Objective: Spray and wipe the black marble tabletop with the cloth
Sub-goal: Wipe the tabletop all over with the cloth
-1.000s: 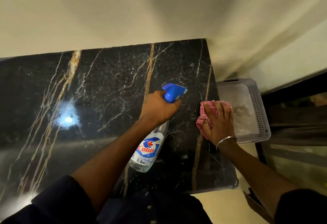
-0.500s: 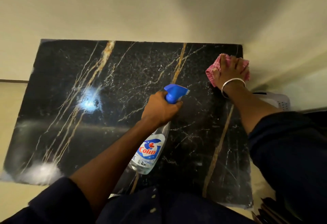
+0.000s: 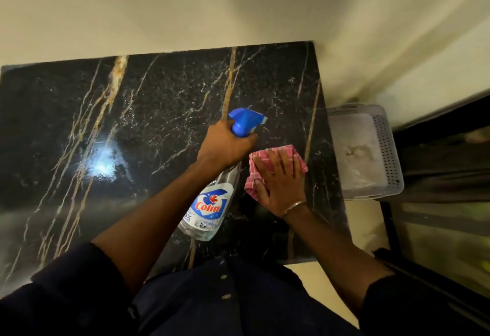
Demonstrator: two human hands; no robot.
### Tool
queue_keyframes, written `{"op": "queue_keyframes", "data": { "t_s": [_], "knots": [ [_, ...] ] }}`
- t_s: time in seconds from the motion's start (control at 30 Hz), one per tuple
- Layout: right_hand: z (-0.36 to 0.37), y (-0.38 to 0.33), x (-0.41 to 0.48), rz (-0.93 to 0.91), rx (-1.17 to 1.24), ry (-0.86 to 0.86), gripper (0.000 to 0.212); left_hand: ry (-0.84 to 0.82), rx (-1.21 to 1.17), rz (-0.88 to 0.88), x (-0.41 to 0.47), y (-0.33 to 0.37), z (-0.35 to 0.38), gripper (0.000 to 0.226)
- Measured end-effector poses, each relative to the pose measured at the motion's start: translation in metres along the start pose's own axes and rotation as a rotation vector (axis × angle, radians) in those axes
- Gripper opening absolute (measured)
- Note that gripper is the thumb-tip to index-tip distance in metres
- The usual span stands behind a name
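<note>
The black marble tabletop with gold and white veins fills the left and middle of the view, against a cream wall. My left hand grips the neck of a clear spray bottle with a blue trigger head and a "Colin" label, held above the right part of the top. My right hand lies flat, fingers spread, pressing a pink checked cloth onto the marble just right of the bottle, near the right edge.
A grey perforated plastic basket stands beside the table's right edge, lower than the top. Dark glass furniture lies further right. A bright lamp reflection shines on the left part of the marble. Pale floor shows below the table's front right corner.
My right hand has brought the cloth from the far right corner back towards me, to beside the bottle. The left hand with the bottle has stayed over the same spot; the view has shifted.
</note>
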State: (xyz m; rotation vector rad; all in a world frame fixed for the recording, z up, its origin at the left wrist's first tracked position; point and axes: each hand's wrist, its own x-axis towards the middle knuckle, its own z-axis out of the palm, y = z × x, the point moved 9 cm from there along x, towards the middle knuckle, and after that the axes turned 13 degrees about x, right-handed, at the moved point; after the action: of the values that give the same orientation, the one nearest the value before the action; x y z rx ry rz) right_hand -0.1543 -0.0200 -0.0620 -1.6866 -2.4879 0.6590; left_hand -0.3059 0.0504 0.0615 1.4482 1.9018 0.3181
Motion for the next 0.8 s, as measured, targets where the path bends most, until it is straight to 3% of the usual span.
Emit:
{"op": "queue_keyframes", "data": {
  "t_s": [0.1, 0.23, 0.4, 0.67, 0.8],
  "knots": [
    [-0.009, 0.038, -0.018, 0.044, -0.075, 0.024, 0.065, 0.002, 0.015, 0.018, -0.009, 0.000, 0.002, 0.018],
    [-0.040, 0.100, -0.034, 0.338, -0.069, 0.105, 0.063, -0.022, 0.005, 0.011, -0.017, -0.011, -0.003, 0.026],
    [-0.033, 0.079, -0.035, 0.564, 0.060, 0.215, 0.066, -0.011, 0.004, -0.012, -0.022, -0.030, -0.013, 0.034],
    [0.042, -0.072, -0.021, 0.131, 0.096, 0.042, 0.073, 0.006, 0.018, -0.005, -0.036, -0.041, -0.024, 0.021],
    [0.047, -0.083, -0.033, -0.044, 0.072, -0.035, 0.070, -0.033, 0.030, 0.045, -0.042, -0.046, -0.024, 0.020]
  ]
}}
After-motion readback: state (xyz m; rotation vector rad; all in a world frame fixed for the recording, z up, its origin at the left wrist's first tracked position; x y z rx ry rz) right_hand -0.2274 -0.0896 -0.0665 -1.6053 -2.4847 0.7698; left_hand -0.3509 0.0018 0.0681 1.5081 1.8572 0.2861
